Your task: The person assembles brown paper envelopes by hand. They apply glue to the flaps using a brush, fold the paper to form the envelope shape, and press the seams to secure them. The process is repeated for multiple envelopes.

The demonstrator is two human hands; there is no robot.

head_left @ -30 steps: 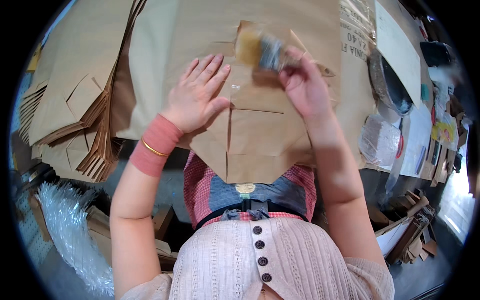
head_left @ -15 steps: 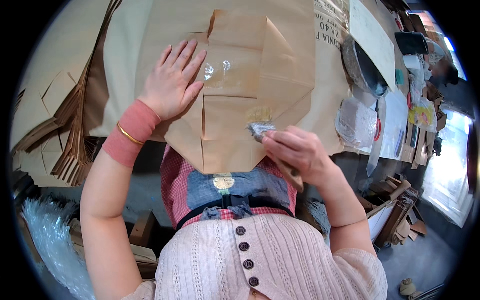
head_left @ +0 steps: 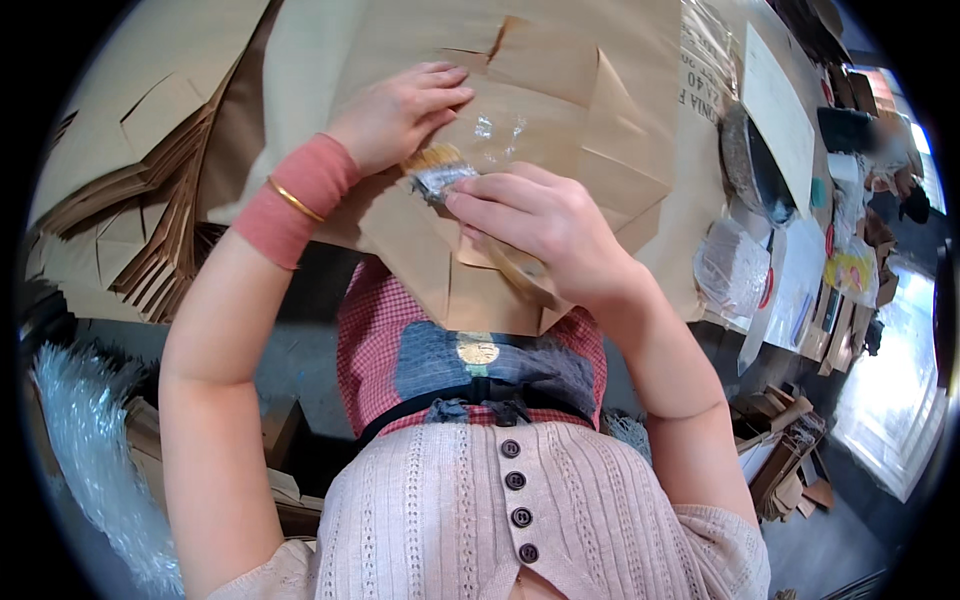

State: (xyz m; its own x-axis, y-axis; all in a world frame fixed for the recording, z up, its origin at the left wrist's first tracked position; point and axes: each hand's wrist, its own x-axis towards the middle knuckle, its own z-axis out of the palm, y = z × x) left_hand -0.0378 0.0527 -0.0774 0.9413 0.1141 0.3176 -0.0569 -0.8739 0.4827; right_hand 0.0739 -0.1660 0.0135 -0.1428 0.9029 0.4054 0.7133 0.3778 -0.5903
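Observation:
My right hand (head_left: pixel 545 225) is closed round a flat paintbrush (head_left: pixel 443 180) with pale bristles and a metal band wrapped in something silvery. Its wooden handle comes out below my palm, and the bristles lie at the left side of a folded brown paper bag end (head_left: pixel 490 302). Just above the bristles, my left hand (head_left: pixel 408 112) rests on the paper, its fingers extended to the right and slightly bent. Wet, shiny patches show on the paper's middle panel, right of my left fingertips. Part of the lower folds is hidden by my right hand.
Fanned stacks of folded brown paper (head_left: pixel 165 220) lie at the left. To the right are a dark-lined bowl (head_left: pixel 760 165) partly under a pale board (head_left: pixel 780 110), a plastic-wrapped lump (head_left: pixel 733 265) and red-handled scissors (head_left: pixel 768 285). Clear plastic strands (head_left: pixel 90 450) hang at lower left.
My right hand has carried the brush up and left, from the paper's lower right to near my left hand. My left hand has turned, its fingers now pointing right and less spread.

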